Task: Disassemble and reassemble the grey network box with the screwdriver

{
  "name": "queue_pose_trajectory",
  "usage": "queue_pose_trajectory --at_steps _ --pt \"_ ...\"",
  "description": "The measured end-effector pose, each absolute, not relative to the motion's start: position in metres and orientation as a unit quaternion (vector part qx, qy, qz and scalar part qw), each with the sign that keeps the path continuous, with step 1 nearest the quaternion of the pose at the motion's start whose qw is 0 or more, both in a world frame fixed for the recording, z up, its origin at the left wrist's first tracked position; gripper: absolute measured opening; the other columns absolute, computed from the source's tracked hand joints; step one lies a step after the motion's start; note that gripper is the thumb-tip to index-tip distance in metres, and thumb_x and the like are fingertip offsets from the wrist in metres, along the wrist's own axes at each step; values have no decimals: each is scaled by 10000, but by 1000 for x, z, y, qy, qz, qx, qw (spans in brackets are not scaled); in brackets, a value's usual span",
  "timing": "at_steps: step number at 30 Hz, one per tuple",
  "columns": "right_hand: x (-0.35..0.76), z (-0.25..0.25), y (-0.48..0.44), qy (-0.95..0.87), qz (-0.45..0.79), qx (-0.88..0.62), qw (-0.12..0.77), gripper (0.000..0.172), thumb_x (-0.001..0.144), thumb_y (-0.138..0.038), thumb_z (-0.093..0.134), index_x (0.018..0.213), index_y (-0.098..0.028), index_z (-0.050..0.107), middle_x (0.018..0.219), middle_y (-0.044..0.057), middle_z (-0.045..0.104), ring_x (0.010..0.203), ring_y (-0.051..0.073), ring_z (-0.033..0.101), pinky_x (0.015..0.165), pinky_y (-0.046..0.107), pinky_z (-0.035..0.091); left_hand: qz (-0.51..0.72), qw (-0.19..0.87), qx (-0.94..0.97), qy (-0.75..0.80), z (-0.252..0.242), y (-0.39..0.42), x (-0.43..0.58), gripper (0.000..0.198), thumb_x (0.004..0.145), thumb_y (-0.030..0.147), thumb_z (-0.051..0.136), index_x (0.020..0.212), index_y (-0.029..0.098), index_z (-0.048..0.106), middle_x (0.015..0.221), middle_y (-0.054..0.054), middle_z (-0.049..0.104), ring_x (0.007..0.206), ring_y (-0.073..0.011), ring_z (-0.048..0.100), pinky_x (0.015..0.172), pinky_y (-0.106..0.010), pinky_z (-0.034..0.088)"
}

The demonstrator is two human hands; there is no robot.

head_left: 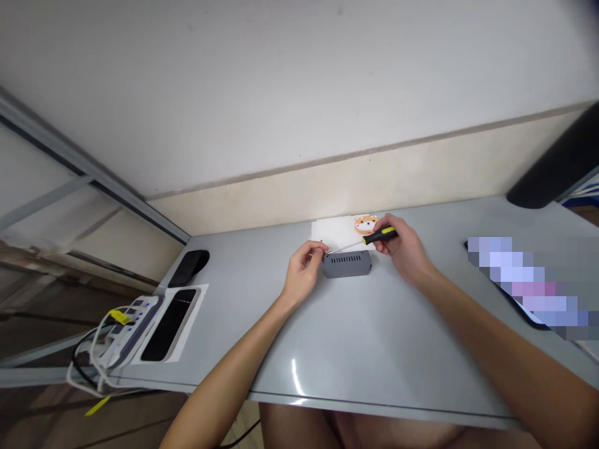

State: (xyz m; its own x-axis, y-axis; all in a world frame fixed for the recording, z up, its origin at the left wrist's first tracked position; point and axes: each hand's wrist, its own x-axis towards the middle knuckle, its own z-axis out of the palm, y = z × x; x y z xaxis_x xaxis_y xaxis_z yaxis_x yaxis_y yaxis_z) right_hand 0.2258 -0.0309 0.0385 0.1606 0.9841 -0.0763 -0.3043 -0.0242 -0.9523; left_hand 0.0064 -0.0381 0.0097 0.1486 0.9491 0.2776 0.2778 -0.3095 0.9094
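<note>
On a glossy grey table (355, 349), a driver (372, 238) is held by its blk/yellow handle in the R hand (407, 248), its thin metal shaft slanted to the far L corner of a box (347, 268), where fingertips of the L hand (302, 274) are pinched close; whether anything tiny is held there can't be told. For good control, the tip is prob best kept steady & the box braced vs sliding. Box is shaped oblong, matte grey, w/ slots cut in its top.
</note>
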Motion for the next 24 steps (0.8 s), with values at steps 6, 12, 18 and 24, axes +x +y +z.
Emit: queue_pose_trajectory --at_steps 6,12,18,24 --pt "227 34 -29 -371 547 -463 591 196 710 -404 662 623 -243 593 548 -18 490 515 126 414 499 276 309 483 388 634 462 12 -38 8 176 921 301 540 867 213 683 859 -23 706 847 -186 661 797 -305 523" --pt "226 35 -30 -365 551 -462 591 197 706 -411 649 621 -244 587 551 -19 477 517 126 415 507 279 305 493 387 632 457 13 -39 8 172 912 307 547 860 218 684 847 -24 701 822 -183 655 797 -312 525" --pt "225 36 -31 -367 558 -460 585 195 695 -417 653 637 -244 583 566 -15 482 526 129 417 509 281 298 493 376 640 454 15 -39 7 178 921 291 538 858 214 685 829 -24 701 800 -178 653 776 -309 530" --pt "224 34 -31 -370 560 -453 587 216 702 -441 658 648 -243 589 562 -22 461 531 130 421 511 286 288 498 366 647 447 14 -40 6 173 925 267 540 854 212 688 810 -23 695 779 -176 651 760 -309 529"
